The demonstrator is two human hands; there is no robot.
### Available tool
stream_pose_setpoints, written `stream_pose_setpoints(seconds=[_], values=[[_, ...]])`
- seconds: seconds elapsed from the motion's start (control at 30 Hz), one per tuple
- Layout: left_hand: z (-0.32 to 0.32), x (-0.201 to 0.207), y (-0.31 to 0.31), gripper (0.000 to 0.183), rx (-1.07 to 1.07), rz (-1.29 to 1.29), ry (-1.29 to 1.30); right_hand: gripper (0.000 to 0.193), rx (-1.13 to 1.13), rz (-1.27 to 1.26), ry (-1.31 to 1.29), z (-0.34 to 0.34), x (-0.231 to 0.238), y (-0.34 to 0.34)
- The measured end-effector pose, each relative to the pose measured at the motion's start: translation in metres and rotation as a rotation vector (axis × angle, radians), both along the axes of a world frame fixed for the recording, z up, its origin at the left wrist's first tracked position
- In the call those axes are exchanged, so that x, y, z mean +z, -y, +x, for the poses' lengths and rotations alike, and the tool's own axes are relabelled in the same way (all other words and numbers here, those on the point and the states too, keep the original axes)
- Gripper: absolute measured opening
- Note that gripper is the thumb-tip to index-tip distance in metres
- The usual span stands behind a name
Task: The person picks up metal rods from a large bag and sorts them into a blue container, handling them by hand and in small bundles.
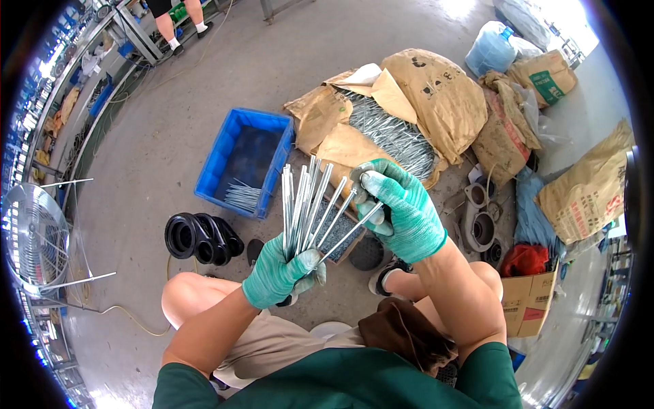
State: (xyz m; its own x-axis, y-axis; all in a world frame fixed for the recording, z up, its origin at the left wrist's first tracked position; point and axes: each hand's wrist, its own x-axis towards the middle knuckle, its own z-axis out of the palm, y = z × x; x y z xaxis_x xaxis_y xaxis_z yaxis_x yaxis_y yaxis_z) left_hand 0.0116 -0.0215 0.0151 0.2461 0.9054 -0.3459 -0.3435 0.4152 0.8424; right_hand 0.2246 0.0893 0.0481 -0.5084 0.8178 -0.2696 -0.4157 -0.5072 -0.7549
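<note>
My left hand point(281, 274), in a green-and-grey work glove, is closed around the lower ends of a fanned bundle of thin metal rods point(300, 204). Their tops spread upward and to the right. My right hand point(403, 213), gloved alike, is held beside the bundle with its fingers curled and the thumb bent in. One slanting rod reaches its lower fingers; whatever sits in the pinch is too small to make out. Below the rods, partly hidden by them, a tray of small metal parts point(344, 235) rests on the floor.
A blue crate point(211, 178) holds more rods. Beyond my hands lies an opened brown paper sack point(334, 143) full of rods. Black ring-shaped parts point(182, 236) stand left, metal castings point(479, 228) and a cardboard box point(523, 300) right. A fan point(34, 235) stands far left; another person's legs point(167, 27) show beyond.
</note>
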Motion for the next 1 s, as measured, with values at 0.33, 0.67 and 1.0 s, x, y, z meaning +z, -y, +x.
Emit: stream_pose_setpoints(seconds=[0.33, 0.67, 1.0], values=[[-0.005, -0.011, 0.004, 0.026, -0.077, 0.047, 0.026, 0.021, 0.162, 0.453, 0.297, 0.014, 0.026, -0.009], [-0.005, -0.012, 0.006, 0.021, -0.128, 0.058, 0.081, 0.03, 0.111, 0.353, 0.104, 0.011, 0.021, -0.004], [-0.007, -0.004, 0.004, 0.026, -0.152, 0.036, -0.032, 0.032, 0.202, 0.224, 0.247, 0.014, 0.031, -0.003]])
